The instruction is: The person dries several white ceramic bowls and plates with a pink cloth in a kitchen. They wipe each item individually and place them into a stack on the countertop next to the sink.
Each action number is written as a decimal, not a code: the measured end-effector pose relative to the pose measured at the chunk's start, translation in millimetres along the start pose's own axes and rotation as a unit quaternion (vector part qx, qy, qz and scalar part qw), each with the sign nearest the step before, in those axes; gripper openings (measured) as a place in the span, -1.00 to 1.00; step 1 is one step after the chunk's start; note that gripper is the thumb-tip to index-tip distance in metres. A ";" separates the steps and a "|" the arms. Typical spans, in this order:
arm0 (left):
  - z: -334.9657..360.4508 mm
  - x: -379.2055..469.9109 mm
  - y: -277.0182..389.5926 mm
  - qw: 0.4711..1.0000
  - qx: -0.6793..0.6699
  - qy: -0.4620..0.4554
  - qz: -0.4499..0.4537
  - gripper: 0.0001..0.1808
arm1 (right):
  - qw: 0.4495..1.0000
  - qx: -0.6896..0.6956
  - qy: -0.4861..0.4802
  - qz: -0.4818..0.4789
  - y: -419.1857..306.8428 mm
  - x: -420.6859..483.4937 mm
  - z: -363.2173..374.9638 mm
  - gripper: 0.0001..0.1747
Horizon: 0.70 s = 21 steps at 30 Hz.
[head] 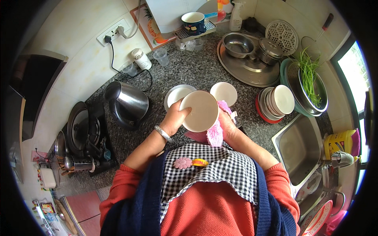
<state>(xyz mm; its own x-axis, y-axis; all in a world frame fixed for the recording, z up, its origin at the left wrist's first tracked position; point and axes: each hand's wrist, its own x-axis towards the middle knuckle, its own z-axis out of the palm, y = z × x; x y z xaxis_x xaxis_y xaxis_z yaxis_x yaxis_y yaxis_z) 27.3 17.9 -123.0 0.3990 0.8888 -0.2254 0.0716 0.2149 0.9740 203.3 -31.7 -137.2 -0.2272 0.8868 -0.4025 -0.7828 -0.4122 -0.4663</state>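
A white bowl [200, 112] with a thin dark rim is held up in front of my body, its inside facing me. My left hand [174, 118] grips its left side, thumb over the rim. Against the bowl's right side, my right hand [226, 123] holds a fluffy pink cloth [215, 134]; its fingers are hidden behind the cloth and bowl. Behind the held bowl, a white dish [179, 95] stands on the counter at left, partly covered by it. Another white dish [224, 92] sits to the right.
An electric kettle [130, 103] stands to the left on the granite counter [189, 67]. Stacked bowls [282, 100] are at right, near the steel sink [299, 144]. Beyond them, a basin [323, 100] holds long green vegetables [308, 76]. Metal pans rest on a large lid [233, 72].
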 end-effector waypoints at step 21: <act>-73.4 30.9 -37.8 0.952 0.066 0.296 -0.035 -0.78 | 0.988 -0.118 0.096 0.028 5.0 12.7 -28.7 -0.78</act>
<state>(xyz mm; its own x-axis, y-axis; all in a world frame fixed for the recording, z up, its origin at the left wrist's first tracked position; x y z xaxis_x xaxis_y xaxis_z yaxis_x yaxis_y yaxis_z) -30.2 67.0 -168.4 -0.1936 0.9550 -0.2248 0.2083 0.2639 0.9418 213.1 -28.4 -167.2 -0.1341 0.8150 -0.5638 -0.6095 -0.5164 -0.6015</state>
